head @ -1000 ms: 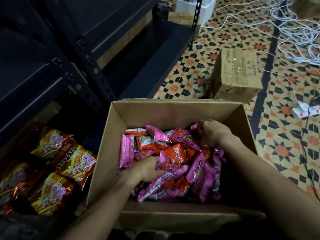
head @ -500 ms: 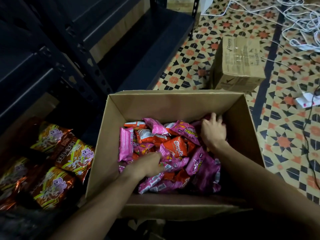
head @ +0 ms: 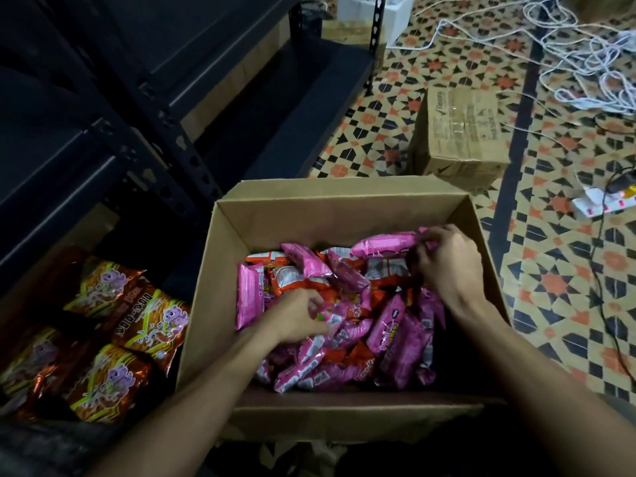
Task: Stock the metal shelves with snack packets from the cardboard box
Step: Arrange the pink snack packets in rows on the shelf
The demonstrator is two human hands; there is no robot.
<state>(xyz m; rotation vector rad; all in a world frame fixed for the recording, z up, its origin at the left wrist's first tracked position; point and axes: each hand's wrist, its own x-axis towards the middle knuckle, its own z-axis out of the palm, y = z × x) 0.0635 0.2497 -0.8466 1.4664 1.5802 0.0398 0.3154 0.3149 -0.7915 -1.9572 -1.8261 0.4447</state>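
Right-hand grip: the right hand is pinching the right end of a pink packet between thumb and fingertips.
Pink packet: it is hanging just above the pile at the far right of the box, with its long axis running left to right and its free end pointing left.
Left-hand grip: the left hand is curling its fingers into the middle of the pile; blur is hiding whether it is holding anything.
Snack packets: pink and orange-red ones are lying jumbled, pointing every way.
Cardboard box: it is sitting open, just right of the metal shelves.
Bottom shelf: orange packets are lying flat at near left.
Tiled floor: a closed carton is sitting beyond the box, with white cables farther right.
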